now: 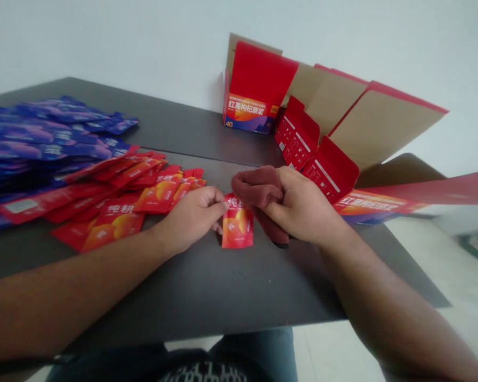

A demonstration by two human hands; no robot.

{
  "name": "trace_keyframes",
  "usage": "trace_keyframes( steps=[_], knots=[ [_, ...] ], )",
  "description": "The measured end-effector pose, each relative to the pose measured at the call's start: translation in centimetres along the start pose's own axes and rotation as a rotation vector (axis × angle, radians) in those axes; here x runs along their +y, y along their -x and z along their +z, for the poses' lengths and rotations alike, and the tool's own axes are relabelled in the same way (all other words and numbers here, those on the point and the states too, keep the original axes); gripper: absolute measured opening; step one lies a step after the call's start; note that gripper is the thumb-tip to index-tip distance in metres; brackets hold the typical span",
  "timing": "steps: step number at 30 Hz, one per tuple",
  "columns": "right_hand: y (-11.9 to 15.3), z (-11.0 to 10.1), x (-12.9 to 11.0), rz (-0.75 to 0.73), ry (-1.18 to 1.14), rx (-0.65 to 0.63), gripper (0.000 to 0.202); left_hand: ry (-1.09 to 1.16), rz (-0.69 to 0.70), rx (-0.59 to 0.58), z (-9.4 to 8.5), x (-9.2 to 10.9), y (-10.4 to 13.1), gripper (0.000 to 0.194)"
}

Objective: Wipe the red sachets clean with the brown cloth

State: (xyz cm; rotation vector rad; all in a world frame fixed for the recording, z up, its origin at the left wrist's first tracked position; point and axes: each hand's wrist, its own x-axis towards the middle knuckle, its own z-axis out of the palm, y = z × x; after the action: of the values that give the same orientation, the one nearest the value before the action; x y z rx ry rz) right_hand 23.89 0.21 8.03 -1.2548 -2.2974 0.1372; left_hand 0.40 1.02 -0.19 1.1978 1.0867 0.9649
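Note:
My left hand (193,216) pinches the top left corner of a small red-and-orange sachet (238,228) that hangs just over the dark table (207,286). My right hand (302,204) is closed around a dark red cloth (258,188), which touches the top of the same sachet. The two hands meet at the middle of the table. A spread of several more red sachets (115,204) lies just left of my left hand.
A heap of blue-purple sachets (43,135) covers the table's far left. An open red carton (258,93) stands at the back by the white wall. Flattened red-and-brown cartons (358,122) lean at the right, past the table's right edge (414,265).

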Motion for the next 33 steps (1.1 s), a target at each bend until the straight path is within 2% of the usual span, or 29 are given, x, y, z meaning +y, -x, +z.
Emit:
trace_keyframes(
  steps=[4, 7, 10, 13, 15, 16, 20, 22, 25, 27, 31, 33],
  knots=[
    [0.7, 2.0, 1.2, -0.063, 0.072, 0.141, 0.015, -0.047, 0.036, -0.003, -0.3, -0.6, -0.2, 0.012],
    [1.3, 3.0, 1.2, -0.088, 0.139, 0.143, 0.016, -0.028, 0.002, -0.053, -0.3, -0.5, -0.2, 0.017],
    [2.0, 3.3, 0.1, -0.138, 0.138, 0.037, 0.014, 0.029, -0.003, -0.093, -0.3, -0.1, -0.1, 0.020],
    [2.6, 2.8, -1.0, -0.318, 0.078, -0.166, 0.016, 0.038, 0.061, -0.041, -0.5, 0.1, 0.0, 0.023],
    [2.7, 2.4, -1.0, -0.397, 0.075, -0.235, 0.017, 0.047, 0.056, -0.057, -0.6, 0.1, 0.1, 0.025],
    [2.6, 2.2, -0.8, -0.386, 0.090, -0.207, 0.015, 0.053, 0.035, -0.086, -0.6, 0.1, 0.2, 0.025],
    [2.1, 2.2, 0.5, -0.173, 0.147, 0.091, 0.008, 0.074, -0.067, -0.209, -0.3, 0.0, 0.4, 0.029],
    [2.1, 2.4, 0.6, -0.203, 0.123, 0.063, 0.008, 0.108, -0.079, -0.199, -0.2, 0.0, 0.5, 0.031],
    [2.7, 2.6, -0.1, -0.357, 0.083, -0.137, 0.016, 0.111, -0.007, -0.127, -0.3, 0.0, 0.4, 0.030],
    [2.8, 2.5, -0.4, -0.377, 0.087, -0.190, 0.020, 0.091, 0.014, -0.127, -0.4, 0.0, 0.3, 0.031],
    [2.4, 2.3, 0.2, -0.195, 0.139, -0.009, 0.009, 0.121, -0.081, -0.213, -0.1, 0.2, 0.4, 0.032],
    [2.3, 2.6, 0.3, -0.174, 0.144, 0.024, 0.007, 0.109, -0.069, -0.197, 0.0, 0.3, 0.5, 0.034]
  ],
)
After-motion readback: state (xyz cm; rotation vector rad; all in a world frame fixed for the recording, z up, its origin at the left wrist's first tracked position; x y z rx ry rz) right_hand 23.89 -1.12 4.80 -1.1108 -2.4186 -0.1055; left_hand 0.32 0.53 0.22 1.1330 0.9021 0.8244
